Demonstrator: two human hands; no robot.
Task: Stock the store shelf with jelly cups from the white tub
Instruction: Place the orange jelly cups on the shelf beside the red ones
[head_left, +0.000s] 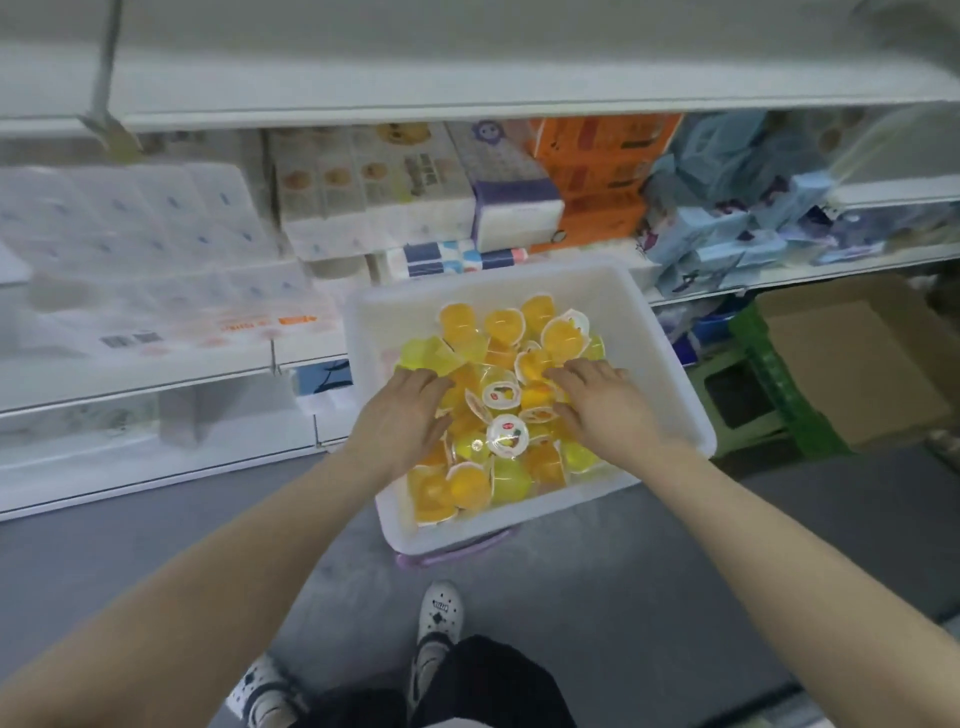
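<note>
Head cam looked down at a white tub at centre frame, sitting on what seemed a purple stool w/ only its edge showing at the tub's near side. Tub held a loose heap of jelly cups, orange and yellow, most tipped on their sides or upside down; two lay foil lid up in the middle.

Both hands were down in the heap. Left hand sat lower left of the pile, fingers curled down among the cups. Right hand sat on the right side, fingers spread over an orange cup at upper centre. Grip state: left hand looked half closed over cups but whether it actually held one, can't tell; right hand looked open, resting on top, not yet wrapped round anything.

Key relation: cups lay directly under and between the two hands, so no reach was needed, just a close and lift. Heap had no common axis, cups pointed every way. Neither hand was clearly nearer, each had cups touching its fingertips.

Store shelf ran across the left and top of frame, beyond the tub, upper tiers packed w/ tissue packs. Lower-left tier looked barer, probably the target, though that's a guess. Cardboard box stood at right.
</note>
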